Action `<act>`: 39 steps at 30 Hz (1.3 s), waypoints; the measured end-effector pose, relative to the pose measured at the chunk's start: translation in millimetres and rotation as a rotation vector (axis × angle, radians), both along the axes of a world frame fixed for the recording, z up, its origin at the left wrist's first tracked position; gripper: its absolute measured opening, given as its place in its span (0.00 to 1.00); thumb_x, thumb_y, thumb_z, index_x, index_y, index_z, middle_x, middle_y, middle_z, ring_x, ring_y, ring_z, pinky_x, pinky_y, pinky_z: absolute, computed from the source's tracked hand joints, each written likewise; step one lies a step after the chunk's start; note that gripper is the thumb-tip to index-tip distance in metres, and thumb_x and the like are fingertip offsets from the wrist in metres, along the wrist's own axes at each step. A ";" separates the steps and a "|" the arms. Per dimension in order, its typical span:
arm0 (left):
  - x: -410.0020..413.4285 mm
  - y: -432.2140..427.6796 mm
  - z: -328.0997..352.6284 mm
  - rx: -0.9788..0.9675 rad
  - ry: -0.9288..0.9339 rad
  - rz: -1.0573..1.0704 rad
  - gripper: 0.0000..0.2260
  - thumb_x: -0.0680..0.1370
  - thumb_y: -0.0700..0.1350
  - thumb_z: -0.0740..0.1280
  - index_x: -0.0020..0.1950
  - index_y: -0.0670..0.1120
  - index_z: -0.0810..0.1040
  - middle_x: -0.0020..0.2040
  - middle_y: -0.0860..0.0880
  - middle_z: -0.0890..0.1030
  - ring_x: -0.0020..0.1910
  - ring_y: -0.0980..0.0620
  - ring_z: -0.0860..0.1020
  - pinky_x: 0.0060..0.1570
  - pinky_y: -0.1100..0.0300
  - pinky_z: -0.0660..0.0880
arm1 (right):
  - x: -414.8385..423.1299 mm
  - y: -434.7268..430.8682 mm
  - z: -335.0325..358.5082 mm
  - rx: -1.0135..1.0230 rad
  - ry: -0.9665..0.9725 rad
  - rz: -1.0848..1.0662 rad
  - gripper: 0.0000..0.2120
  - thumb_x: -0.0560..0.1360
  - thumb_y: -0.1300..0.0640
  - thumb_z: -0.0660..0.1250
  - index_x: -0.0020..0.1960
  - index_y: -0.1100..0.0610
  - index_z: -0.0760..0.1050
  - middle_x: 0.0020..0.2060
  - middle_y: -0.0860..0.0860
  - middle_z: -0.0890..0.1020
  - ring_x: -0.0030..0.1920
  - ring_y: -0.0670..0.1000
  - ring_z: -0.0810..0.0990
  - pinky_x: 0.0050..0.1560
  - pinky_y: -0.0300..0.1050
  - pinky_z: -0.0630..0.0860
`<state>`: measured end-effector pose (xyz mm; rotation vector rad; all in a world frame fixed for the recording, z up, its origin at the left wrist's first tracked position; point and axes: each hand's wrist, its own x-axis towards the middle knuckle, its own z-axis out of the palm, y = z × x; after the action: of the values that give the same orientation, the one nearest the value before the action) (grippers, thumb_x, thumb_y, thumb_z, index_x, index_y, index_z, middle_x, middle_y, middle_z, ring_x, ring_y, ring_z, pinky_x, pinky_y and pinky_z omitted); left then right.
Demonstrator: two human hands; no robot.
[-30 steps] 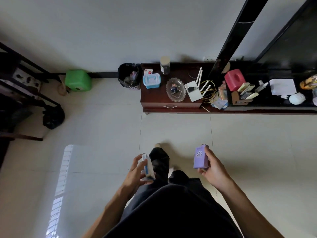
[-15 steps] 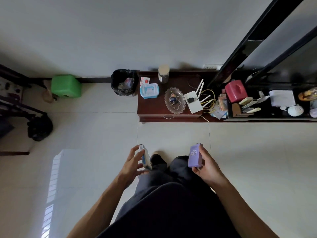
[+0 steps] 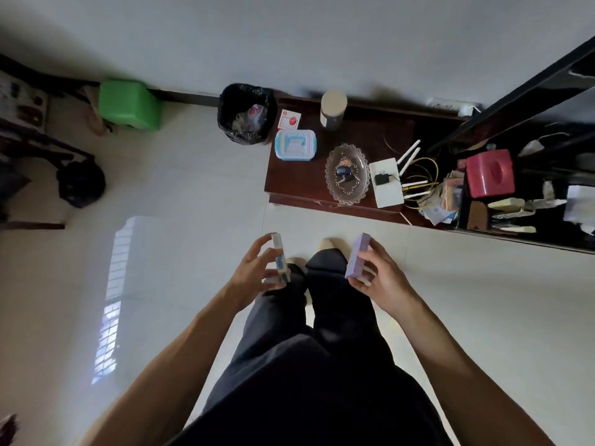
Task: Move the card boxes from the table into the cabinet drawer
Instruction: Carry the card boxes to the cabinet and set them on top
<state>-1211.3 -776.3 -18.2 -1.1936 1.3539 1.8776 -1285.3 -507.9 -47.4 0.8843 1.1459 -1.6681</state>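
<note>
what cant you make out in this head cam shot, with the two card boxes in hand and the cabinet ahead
- Cabinet drawer: seen from above, its front hides under the top, so open or shut is unclear.
- White and blue box in the left hand: edge-on, print unreadable.
- Purple box in the right hand: face turned away.
- Glass dish: contents too small.
- Far-right shelf clutter: cut off by the edge.

Two bare forearms are seen, with no sleeves reaching the wrists, and no watch, ring or band is seen on the left hand [image 3: 254,272] or the right hand [image 3: 381,278]. Loose black trousers [image 3: 322,365] are worn, falling wide over both legs, the cloth plain and unmarked. Pale, light-coloured footwear [image 3: 331,244] is seen below the hems, only its toe ends being visible.
</note>
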 end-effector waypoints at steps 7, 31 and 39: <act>-59.1 -17.6 -82.0 -0.167 -0.018 0.000 0.20 0.76 0.49 0.71 0.67 0.58 0.72 0.46 0.45 0.83 0.42 0.47 0.83 0.40 0.51 0.83 | -67.1 -43.3 -72.6 0.207 0.073 0.255 0.19 0.67 0.50 0.77 0.55 0.36 0.80 0.48 0.51 0.86 0.45 0.53 0.86 0.41 0.47 0.82; -217.8 -103.0 -526.3 -1.095 -0.019 -0.647 0.24 0.75 0.55 0.69 0.69 0.61 0.67 0.63 0.43 0.70 0.61 0.41 0.70 0.49 0.48 0.76 | -187.7 -230.0 -498.4 0.925 0.878 0.854 0.30 0.68 0.45 0.78 0.66 0.48 0.71 0.54 0.56 0.76 0.51 0.59 0.81 0.42 0.47 0.73; -236.8 -99.9 -544.2 -1.141 -0.042 -0.687 0.24 0.76 0.54 0.68 0.71 0.61 0.65 0.65 0.43 0.68 0.63 0.41 0.69 0.51 0.46 0.77 | -196.5 -243.6 -515.4 1.054 0.868 0.926 0.31 0.67 0.47 0.78 0.66 0.48 0.71 0.56 0.57 0.75 0.56 0.61 0.78 0.40 0.49 0.69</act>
<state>-1448.0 -876.3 -562.4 -0.9517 2.5006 0.5245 -1481.8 -751.5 -562.8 0.0051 2.6114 -0.5293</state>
